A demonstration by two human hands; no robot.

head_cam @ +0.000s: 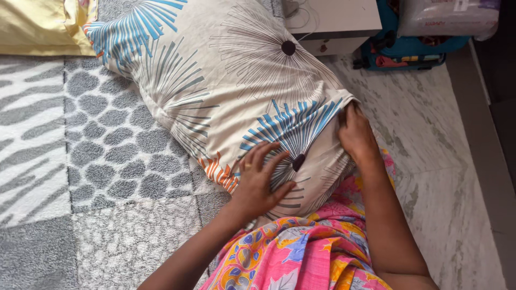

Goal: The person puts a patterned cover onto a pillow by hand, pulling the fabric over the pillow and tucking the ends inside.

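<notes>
While the cream pillow with blue, grey and orange fan prints [226, 80] lies on the grey patterned blanket [107, 161], the left hand [260, 180] presses spread fingers flat on its near end, and the right hand [355, 131] clenches its right corner.

One package only: bulging white plastic sack [449, 16] with faint reddish and grey printing, lying at the top right corner, cut off by the upper edge. Small pale rectangular label [460, 5] stuck near its top, edged by the frame. Resting on a teal blue fabric bag [403, 51] with dark straps, standing on the marbled floor just beside a white bedside cabinet [333, 21]. Printing too small and blurred to tell apart. No signs, no screens anywhere in view.
</notes>
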